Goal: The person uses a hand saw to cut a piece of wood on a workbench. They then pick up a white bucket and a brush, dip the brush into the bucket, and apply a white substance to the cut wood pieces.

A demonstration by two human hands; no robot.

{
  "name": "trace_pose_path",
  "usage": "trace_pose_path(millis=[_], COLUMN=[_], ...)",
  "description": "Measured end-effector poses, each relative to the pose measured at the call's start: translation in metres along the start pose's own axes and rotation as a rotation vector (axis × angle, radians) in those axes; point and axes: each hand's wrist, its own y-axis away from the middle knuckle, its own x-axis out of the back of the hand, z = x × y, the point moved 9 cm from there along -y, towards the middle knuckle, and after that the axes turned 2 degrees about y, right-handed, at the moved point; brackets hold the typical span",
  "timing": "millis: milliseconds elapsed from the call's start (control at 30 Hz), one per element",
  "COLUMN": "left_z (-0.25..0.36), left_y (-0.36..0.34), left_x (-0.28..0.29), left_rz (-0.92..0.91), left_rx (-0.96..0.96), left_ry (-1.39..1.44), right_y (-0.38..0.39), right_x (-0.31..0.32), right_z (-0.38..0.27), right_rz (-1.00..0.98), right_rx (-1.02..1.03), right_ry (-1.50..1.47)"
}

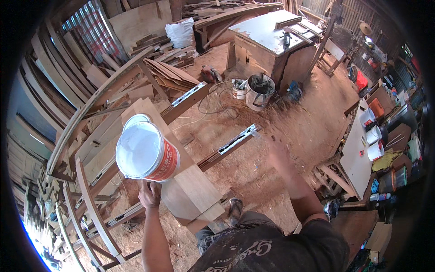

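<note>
A white bucket [140, 152] with a red-orange label band is tilted so that its whitish inside shows. At its lower edge, my left hand [149, 194] grips it with bent fingers, partly hidden by the bucket. My right hand [275, 152] is stretched forward beside the end of a wooden beam [235, 147]; motion smears its fingers, and whether it holds anything is unclear. White, patchy coating lies on the top of that beam end. Another beam [188, 102] farther left carries similar white patches. Pale flat boards [192, 186] lie below and beside the bucket.
A curved wooden frame [97, 99] and stacked planks fill the left. Ahead stand a white-topped cabinet [258, 31], a dirty bucket [260, 93] and a small pail [239, 89]. A cable [222, 106] loops over the floor. At right, a white-topped bench [355, 154] holds several containers.
</note>
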Motion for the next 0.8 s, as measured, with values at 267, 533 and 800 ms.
trace_pose_path(millis=[267, 533, 800], left_z=[-0.013, -0.016, -0.002], left_y=[0.002, 0.002, -0.004], left_x=[-0.001, -0.002, 0.003], left_rz=[-0.005, -0.069, -0.021], left_rx=[0.024, 0.074, 0.05], left_ry=[-0.019, -0.02, -0.015], right_y=[-0.018, -0.025, -0.165], right_x=[0.023, 0.044, 0.017], right_z=[-0.005, -0.025, -0.127], right_rz=[0.003, -0.185, 0.019], right_rx=[0.013, -0.008, 0.216], right_ry=[-0.032, -0.01, -0.215])
